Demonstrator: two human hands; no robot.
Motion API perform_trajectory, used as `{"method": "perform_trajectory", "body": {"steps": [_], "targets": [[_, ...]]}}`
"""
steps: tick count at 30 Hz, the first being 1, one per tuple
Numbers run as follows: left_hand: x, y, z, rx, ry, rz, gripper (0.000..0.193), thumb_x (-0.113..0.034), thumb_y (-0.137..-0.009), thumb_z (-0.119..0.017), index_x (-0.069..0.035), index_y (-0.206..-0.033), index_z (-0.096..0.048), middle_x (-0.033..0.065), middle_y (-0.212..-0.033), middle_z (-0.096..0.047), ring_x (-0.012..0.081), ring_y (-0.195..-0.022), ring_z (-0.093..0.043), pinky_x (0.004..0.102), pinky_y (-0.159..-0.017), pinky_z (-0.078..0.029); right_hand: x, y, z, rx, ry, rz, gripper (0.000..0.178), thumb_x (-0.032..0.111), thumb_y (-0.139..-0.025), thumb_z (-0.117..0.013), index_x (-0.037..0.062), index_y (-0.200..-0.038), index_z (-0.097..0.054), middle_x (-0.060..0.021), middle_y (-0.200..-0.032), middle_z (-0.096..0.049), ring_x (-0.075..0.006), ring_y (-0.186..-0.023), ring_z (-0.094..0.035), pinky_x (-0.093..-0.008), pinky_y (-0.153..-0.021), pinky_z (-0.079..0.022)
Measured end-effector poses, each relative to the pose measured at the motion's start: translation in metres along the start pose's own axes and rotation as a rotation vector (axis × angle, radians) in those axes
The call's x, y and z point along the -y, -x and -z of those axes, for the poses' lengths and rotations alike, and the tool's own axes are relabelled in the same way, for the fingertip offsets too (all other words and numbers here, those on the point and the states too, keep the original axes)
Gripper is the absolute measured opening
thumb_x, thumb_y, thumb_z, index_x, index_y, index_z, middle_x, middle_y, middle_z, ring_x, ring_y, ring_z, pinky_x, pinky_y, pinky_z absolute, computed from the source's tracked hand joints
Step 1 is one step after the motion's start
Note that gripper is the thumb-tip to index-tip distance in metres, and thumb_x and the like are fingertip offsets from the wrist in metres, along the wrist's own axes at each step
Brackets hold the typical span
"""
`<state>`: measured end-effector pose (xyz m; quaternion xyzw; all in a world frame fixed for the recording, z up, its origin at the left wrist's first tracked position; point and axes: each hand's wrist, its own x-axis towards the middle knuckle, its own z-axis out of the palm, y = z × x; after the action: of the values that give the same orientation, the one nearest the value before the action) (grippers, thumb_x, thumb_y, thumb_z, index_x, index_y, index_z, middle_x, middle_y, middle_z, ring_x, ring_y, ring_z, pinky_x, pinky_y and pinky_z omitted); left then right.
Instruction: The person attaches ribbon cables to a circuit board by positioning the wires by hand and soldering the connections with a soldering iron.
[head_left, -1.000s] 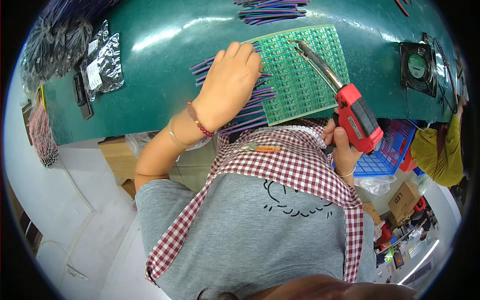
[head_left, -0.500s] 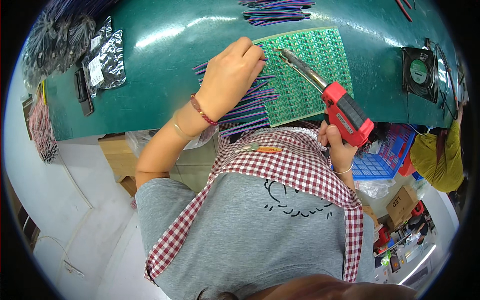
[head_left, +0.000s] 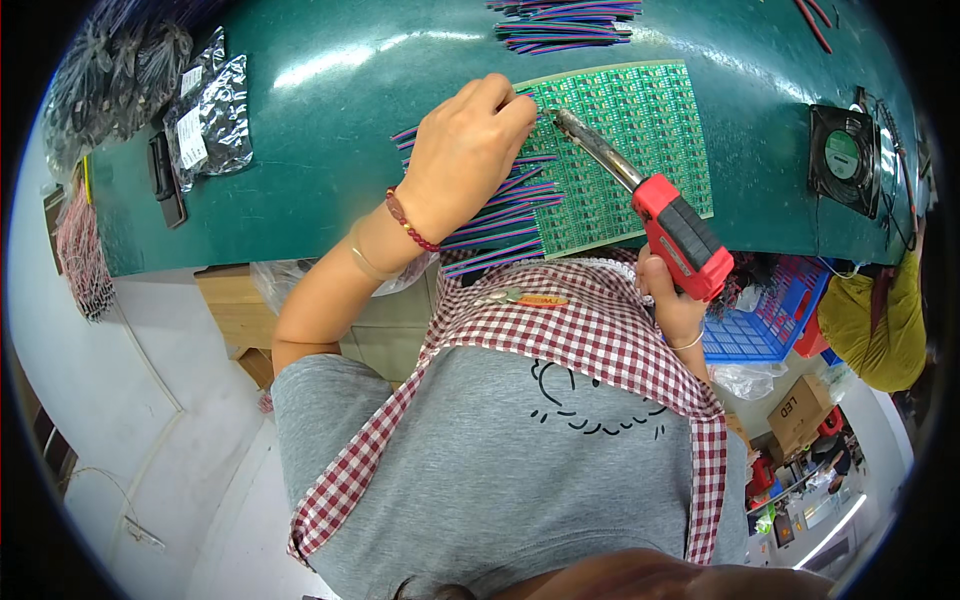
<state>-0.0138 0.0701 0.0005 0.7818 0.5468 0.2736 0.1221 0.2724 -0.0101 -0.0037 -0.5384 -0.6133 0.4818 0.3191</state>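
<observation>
A green panel of small circuit boards (head_left: 630, 150) lies on the table in front of me. Along its left edge run several short multicoloured ribbon wires (head_left: 500, 222), their ends on the panel. My left hand (head_left: 468, 150) is closed in a pinch at the panel's upper left, over a ribbon wire whose held part is mostly hidden by the fingers. In my right hand (head_left: 672, 300) is a red and black soldering gun (head_left: 685, 235). Its metal tip points up and left, close to my left fingertips and just over the panel's left rows.
A bundle of ribbon wires (head_left: 565, 30) lies beyond the panel. On the right stand a black fan (head_left: 842, 158) and, lower down, a blue crate (head_left: 750, 330). Bagged wires (head_left: 110, 85) and a black plastic bag (head_left: 212, 125) sit at the far left.
The soldering gun's handle has shifted left and slightly down, its tip staying near my left fingertips. My left hand keeps its pinch at nearly the same place.
</observation>
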Motion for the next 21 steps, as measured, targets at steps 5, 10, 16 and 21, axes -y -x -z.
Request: {"method": "perform_trajectory", "body": {"steps": [5, 10, 16, 21], "targets": [[0.001, 0.0, 0.001, 0.009, 0.007, -0.004, 0.011, -0.006, -0.079, -0.073, -0.006, -0.084, -0.063, 0.0067, -0.086, -0.06, 0.0267, -0.08, -0.063, 0.0371, -0.067, -0.053, 0.013, 0.0, 0.0, -0.021, -0.069, 0.007, 0.02, 0.017, -0.097, -0.059, -0.0018, -0.09, -0.058, -0.0058, -0.069, -0.056, -0.0111, -0.056, -0.051, -0.0261, -0.053, -0.043], [0.001, -0.001, 0.001, 0.008, 0.004, -0.006, 0.011, -0.006, -0.079, -0.073, -0.006, -0.083, -0.063, 0.0068, -0.086, -0.06, 0.0271, -0.079, -0.063, 0.0372, -0.066, -0.052, 0.02, 0.002, 0.0, -0.058, -0.171, -0.061, 0.019, 0.016, -0.096, -0.059, -0.0028, -0.095, -0.058, -0.0066, -0.069, -0.056, -0.0118, -0.056, -0.051, -0.0266, -0.053, -0.043], [0.002, -0.001, 0.001, -0.009, 0.051, 0.011, 0.011, -0.006, -0.079, -0.073, -0.005, -0.083, -0.063, 0.0076, -0.084, -0.059, 0.0277, -0.078, -0.063, 0.0378, -0.066, -0.051, 0.006, -0.001, 0.001, 0.001, -0.011, 0.056, 0.019, 0.016, -0.096, -0.061, -0.0021, -0.096, -0.058, -0.0054, -0.069, -0.056, -0.0108, -0.057, -0.051, -0.026, -0.052, -0.042], [0.002, -0.001, 0.001, -0.005, 0.024, 0.008, 0.01, -0.007, -0.079, -0.072, -0.005, -0.084, -0.064, 0.0074, -0.084, -0.059, 0.0274, -0.078, -0.063, 0.0377, -0.066, -0.051, 0.002, -0.004, 0.005, 0.047, 0.01, 0.107, 0.02, 0.018, -0.096, -0.062, -0.0009, -0.094, -0.058, -0.0037, -0.069, -0.056, -0.0103, -0.056, -0.051, -0.0258, -0.052, -0.04]]}}
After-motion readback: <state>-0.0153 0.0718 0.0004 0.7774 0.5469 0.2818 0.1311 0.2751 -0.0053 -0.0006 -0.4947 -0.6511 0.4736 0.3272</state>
